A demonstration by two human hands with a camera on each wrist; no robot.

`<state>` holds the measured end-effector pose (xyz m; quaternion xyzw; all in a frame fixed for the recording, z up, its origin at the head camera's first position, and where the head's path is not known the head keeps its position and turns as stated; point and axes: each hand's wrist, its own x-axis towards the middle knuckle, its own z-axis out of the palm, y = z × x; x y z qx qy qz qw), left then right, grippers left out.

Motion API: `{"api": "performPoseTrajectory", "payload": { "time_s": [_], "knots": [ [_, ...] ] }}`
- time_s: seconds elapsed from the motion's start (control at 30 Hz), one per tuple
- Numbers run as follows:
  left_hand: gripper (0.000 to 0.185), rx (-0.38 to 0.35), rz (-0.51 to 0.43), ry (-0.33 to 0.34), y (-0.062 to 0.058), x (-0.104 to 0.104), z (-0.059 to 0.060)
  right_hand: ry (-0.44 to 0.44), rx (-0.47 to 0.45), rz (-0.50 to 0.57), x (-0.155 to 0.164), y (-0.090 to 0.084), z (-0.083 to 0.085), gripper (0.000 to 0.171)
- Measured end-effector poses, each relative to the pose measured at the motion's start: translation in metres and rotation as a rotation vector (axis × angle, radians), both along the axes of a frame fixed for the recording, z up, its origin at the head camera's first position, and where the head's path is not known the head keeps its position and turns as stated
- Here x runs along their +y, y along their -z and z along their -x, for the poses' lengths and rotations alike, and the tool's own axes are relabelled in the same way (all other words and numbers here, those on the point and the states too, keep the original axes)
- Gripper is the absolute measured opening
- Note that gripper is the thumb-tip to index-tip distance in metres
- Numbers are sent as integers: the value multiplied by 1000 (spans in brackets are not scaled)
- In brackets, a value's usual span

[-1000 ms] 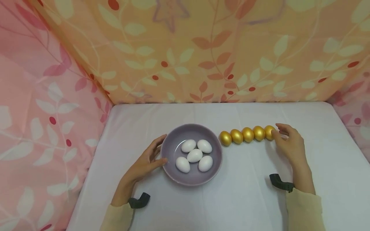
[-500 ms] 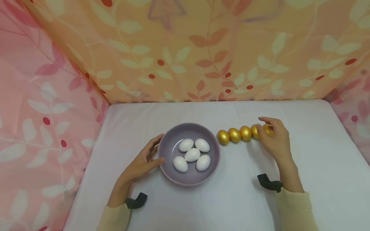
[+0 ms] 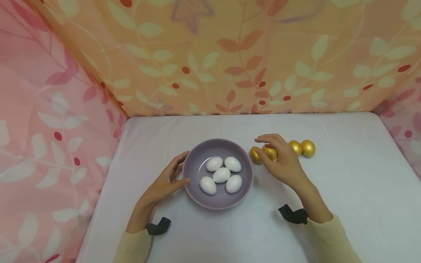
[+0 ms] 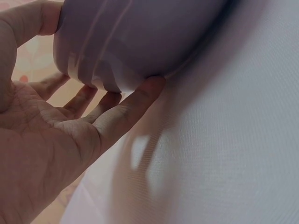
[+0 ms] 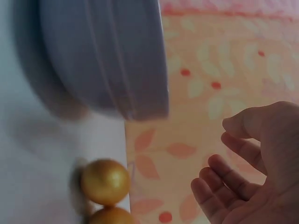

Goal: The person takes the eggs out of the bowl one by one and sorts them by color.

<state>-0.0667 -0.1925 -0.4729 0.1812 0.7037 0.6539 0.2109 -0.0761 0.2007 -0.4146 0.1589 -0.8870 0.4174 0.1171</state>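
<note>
My left hand [image 3: 166, 182] holds the left side of the purple bowl [image 3: 218, 201]. The thumb is at the bowl's rim and the fingers touch the outside of the bowl. Five white eggs [image 3: 222, 175] lie inside the bowl: one in the middle and four around it. To the right of the bowl there is a row of shiny gold eggs [image 3: 308, 148]. The first one is just beside the bowl, and the last one I see is well apart from it. I can see four of them, and my right hand [image 3: 284, 162] hides the middle of the row. That hand is to the right of the bowl, up over the gold eggs, with a wide gap between thumb and fingers, and the fingers bend a little. The bowl sits on a white cloth [image 3: 230, 237]. Behind the bowl hangs an orange cloth with leaves [image 3: 197, 54], and far left of the bowl is a pink one [image 3: 49, 146].
</note>
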Motion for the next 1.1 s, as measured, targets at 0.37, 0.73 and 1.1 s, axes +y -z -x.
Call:
{"api": "performPoseTrajectory", "payload": {
  "time_s": [0.37,0.73,1.1],
  "knots": [
    [84,-3,-7,14,-3,-2,1,-303,-88,-84,-47,-15,8,31],
    [84,-7,-25,21,0,0,2,-566,-182,-344,-78,-19,32,34],
    [84,-27,-40,7,1,3,2,-718,-168,-608,-106,-18,49,33]
  ]
}}
